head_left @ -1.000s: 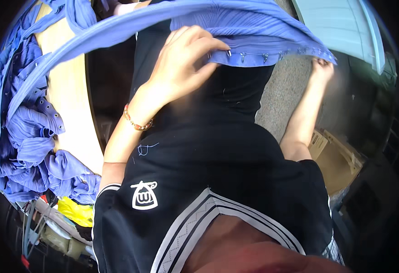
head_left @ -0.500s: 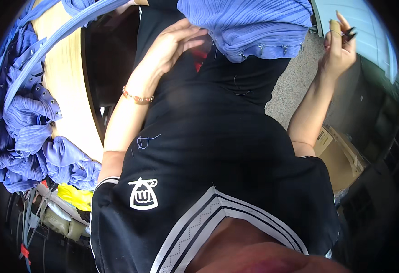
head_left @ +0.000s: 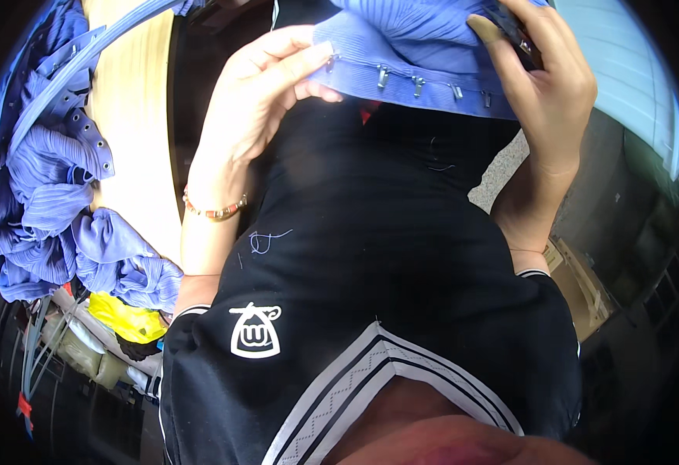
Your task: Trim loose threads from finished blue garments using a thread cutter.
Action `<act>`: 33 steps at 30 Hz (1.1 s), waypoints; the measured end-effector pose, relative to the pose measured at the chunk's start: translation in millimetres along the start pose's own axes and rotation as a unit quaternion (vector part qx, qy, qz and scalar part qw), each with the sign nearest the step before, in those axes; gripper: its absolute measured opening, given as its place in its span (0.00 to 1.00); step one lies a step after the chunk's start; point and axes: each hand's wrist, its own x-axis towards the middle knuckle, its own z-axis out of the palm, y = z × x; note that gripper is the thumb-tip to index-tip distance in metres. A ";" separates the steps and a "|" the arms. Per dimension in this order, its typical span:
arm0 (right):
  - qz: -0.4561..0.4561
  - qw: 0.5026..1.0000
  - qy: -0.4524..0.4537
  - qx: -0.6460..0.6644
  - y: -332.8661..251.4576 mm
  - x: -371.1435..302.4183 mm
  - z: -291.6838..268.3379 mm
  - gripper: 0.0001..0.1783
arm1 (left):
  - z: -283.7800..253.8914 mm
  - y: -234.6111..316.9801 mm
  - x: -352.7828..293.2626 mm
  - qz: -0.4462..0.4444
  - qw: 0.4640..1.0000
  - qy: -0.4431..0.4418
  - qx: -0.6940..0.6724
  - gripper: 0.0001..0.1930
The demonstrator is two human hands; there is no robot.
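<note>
Left: heap of crinkled, ribbed blue garments [head_left: 49,205] on smooth pale wood tabletop [head_left: 134,116]. Far middle: ribbed blue garment [head_left: 417,50], softly gathered above flat band [head_left: 400,90]. Left hand [head_left: 242,101] clamped on band's left end; right hand [head_left: 553,93] curled at garment's right, grip unclear. Near right: cardboard box [head_left: 580,291], contents unreadable. Narrow metal hooks [head_left: 418,85] line band; round eyelets [head_left: 107,165] dot heap.

The person's left hand [head_left: 250,97] pinches the edge of a ribbed blue cloth [head_left: 440,39], where a row of small metal hooks [head_left: 418,86] runs. The right hand [head_left: 553,93], at the cloth's other side, curls around a dark object [head_left: 516,32], mostly hidden. More blue garments [head_left: 49,190] lie bunched on the pale surface [head_left: 132,116] at left, near something yellow [head_left: 126,316].
</note>
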 end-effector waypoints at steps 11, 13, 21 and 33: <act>0.021 0.957 -0.117 0.265 -9.4 -30.9 15.0 0.25 | 33.9 5.2 -14.7 0.180 0.946 0.096 0.252 0.21; 0.023 0.953 -0.124 0.275 -9.5 -31.9 19.7 0.25 | 38.4 5.7 -9.1 0.188 0.955 0.056 0.222 0.15; -0.027 0.963 -0.094 0.251 -9.9 -33.4 33.8 0.22 | 26.5 -0.2 -13.8 0.175 0.948 0.047 0.263 0.15; -0.069 0.971 -0.088 0.213 -14.2 -30.2 36.4 0.23 | 30.9 -3.7 -14.1 0.179 0.931 0.068 0.310 0.15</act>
